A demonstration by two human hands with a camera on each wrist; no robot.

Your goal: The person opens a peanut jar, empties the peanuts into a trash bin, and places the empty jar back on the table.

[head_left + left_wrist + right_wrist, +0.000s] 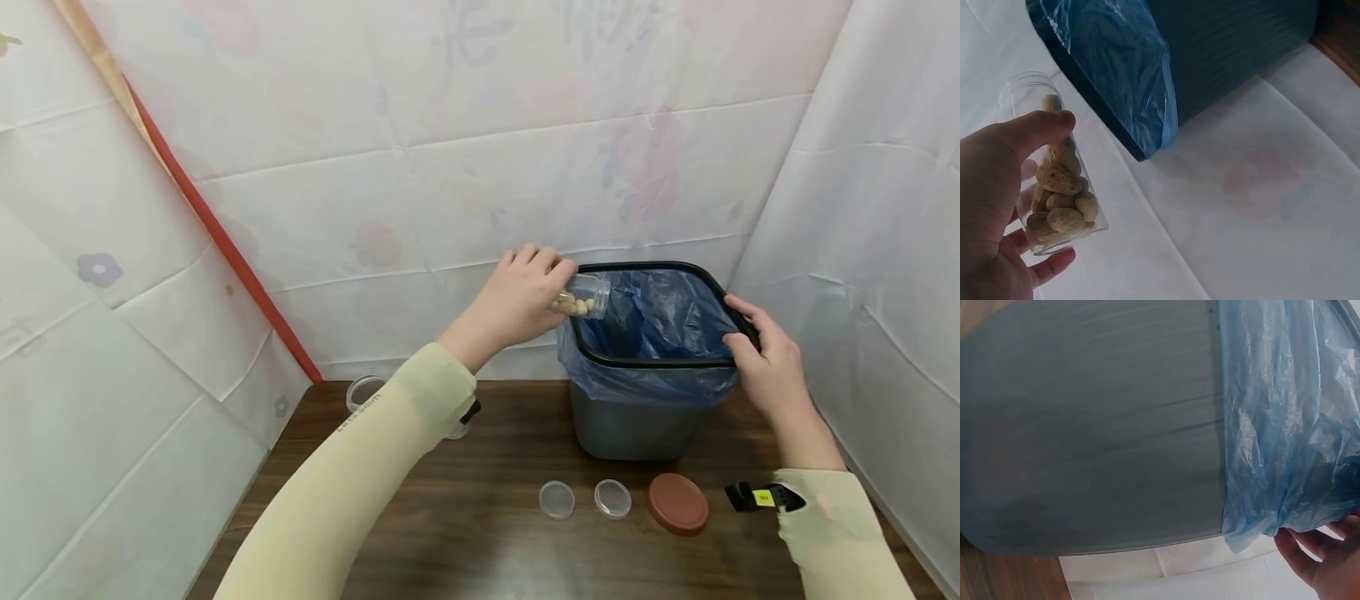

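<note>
My left hand (521, 293) grips a clear jar (598, 293), tipped on its side with its mouth over the left rim of a grey trash bin (630, 429). Inside the jar, tan peanut-like pieces (1065, 219) lie in a heap; no lid is on it. A blue bag (660, 308) lines the bin and folds over its outside, held under a black rim (652, 362). On the bin's right side, my right hand (772, 362) holds the rim, thumb inside and fingers outside. Its fingers touch the blue bag in the right wrist view.
Two clear round lids (557, 500) and a reddish-brown lid (678, 503) lie on the dark wooden table (480, 533) in front of the bin. A clear round container (365, 390) stands at the back left, partly behind the left sleeve. White sheets (450, 200) enclose the table.
</note>
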